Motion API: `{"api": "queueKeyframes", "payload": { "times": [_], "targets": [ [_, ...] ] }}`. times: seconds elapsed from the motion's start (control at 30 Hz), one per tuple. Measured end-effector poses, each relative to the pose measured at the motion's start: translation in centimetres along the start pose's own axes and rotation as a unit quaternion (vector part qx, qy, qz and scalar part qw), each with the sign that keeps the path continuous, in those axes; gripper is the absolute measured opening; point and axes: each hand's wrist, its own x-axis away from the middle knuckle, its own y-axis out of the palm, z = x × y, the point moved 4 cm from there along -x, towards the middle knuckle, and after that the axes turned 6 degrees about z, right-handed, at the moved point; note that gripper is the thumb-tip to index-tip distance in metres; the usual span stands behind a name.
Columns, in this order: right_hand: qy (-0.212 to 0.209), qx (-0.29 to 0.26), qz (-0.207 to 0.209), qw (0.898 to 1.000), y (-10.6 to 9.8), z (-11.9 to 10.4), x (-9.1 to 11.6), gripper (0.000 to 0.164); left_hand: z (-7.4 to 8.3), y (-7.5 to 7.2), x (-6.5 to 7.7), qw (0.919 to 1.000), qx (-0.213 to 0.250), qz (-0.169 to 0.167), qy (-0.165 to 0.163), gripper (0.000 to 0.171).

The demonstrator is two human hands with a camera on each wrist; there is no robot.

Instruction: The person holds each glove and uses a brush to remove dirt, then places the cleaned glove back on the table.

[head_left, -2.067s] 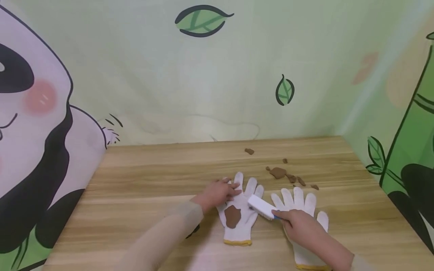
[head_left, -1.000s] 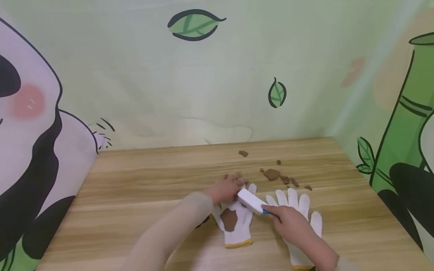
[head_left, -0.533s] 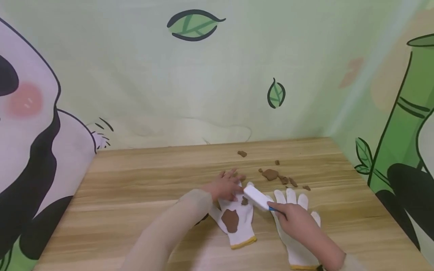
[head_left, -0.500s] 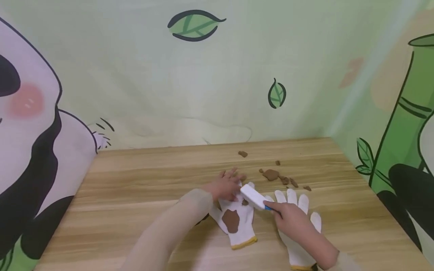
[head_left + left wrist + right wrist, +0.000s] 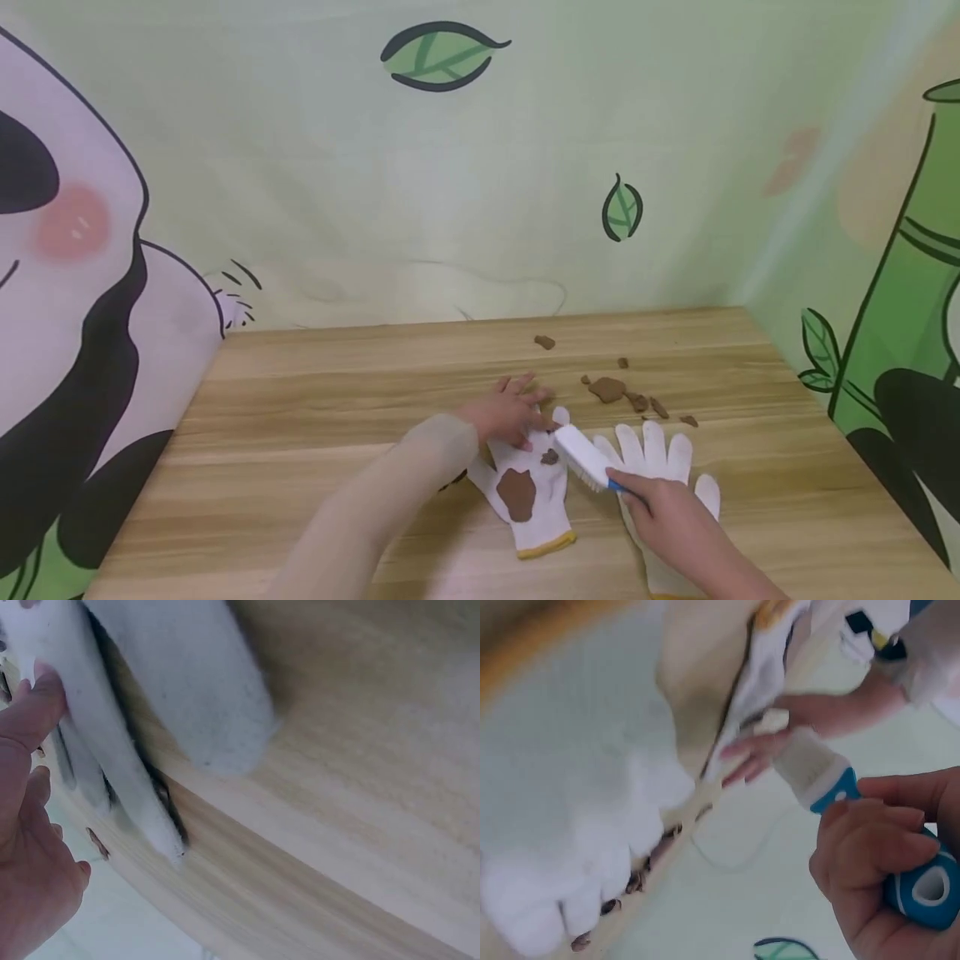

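A white knit glove with a yellow cuff lies flat on the table. On it are a large brown patch and a small crumbly brown lump. My left hand rests across the glove's fingers, its own fingers spread; the left wrist view shows the thumb pressing the cloth. My right hand grips the blue handle of a white-headed brush, bristles down, at the glove's right edge. In the right wrist view the fingers wrap round the handle. A second white glove lies partly under the right hand.
Several brown clay-like pieces lie scattered behind the gloves. The wooden table meets a wall covering printed with leaves and a panda. A dark object, mostly hidden, shows beside the left sleeve.
My left hand has moved up onto the glove's fingers, and the glove has turned slightly. The brush went left over the glove, then back right, uncovering the small brown lump.
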Motion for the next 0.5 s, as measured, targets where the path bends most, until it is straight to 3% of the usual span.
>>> {"api": "queueKeyframes", "payload": {
  "times": [0.1, 0.2, 0.5],
  "targets": [
    [0.005, 0.006, 0.020, 1.000, 0.7, -0.4, -1.7, 0.033, 0.0, -0.3, 0.0, 0.9998, -0.017, -0.005, -0.011, 0.057],
    [0.011, -0.007, -0.007, 1.000, 1.8, -0.1, -2.1, 0.033, 0.1, -0.3, 0.0, 0.9996, -0.023, -0.008, -0.013, 0.059],
    [-0.019, -0.022, -0.069, 0.997, 1.3, 1.0, 1.7, 0.034, 0.7, -0.1, -0.8, 0.9987, -0.050, -0.004, 0.011, 0.064]
  ]
}}
